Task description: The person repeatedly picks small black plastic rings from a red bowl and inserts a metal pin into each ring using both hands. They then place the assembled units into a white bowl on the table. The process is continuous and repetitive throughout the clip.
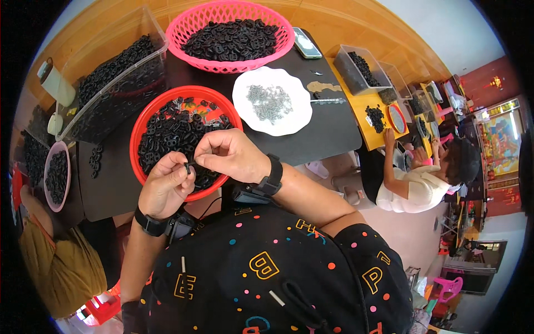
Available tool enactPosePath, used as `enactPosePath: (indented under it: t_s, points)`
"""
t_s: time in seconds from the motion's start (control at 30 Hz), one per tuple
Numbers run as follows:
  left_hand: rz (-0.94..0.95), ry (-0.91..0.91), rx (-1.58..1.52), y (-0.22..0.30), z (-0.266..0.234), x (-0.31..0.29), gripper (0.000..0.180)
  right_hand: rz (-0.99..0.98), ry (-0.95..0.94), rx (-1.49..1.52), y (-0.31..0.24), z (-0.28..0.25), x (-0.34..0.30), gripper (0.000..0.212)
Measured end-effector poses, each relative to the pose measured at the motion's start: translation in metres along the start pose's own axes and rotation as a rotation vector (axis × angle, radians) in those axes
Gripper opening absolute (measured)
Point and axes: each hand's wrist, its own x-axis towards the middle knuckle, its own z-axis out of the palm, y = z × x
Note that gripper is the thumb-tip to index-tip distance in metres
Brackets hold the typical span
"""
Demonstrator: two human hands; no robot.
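Black yellow-lettered top [222,273], left hand [165,186] pinching small piece [191,168]

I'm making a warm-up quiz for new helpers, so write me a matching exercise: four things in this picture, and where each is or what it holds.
1. Small black piece
2. Red round plastic basin
3. White scalloped plate
4. Pink lattice plastic basket

A. Holds thin silvery pieces
B. At the fingertips of the left hand
C. Beside the pale rectangular phone
D. Partly under the right hand

Pairs: 1-B, 2-D, 3-A, 4-C
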Motion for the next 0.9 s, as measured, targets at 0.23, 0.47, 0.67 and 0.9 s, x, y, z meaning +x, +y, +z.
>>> enactPosePath:
  t_s: [0.23, 0.47, 0.67, 0.9]
  points:
    - [0.006, 0.039, 0.006, 0.000, 0.003, 0.001, 0.014, 0.001, -0.060, -0.030, 0.006, -0.001, 0.001, 0.005]
    - [0.048, 0.127, -0.013, -0.001, 0.006, 0.000, 0.020, -0.233, 0.353, -0.812, -0.020, -0.034, -0.001, 0.006]
    - [0.067, 0.305, 0.187, -0.004, 0.017, 0.002, 0.021, -0.235, 0.563, -0.792, -0.009, -0.071, -0.005, 0.010]
    - [0.170, 0.441, 0.491, -0.010, 0.023, 0.007, 0.018, -0.007, 0.287, -0.170, -0.005, -0.011, -0.002, 0.013]
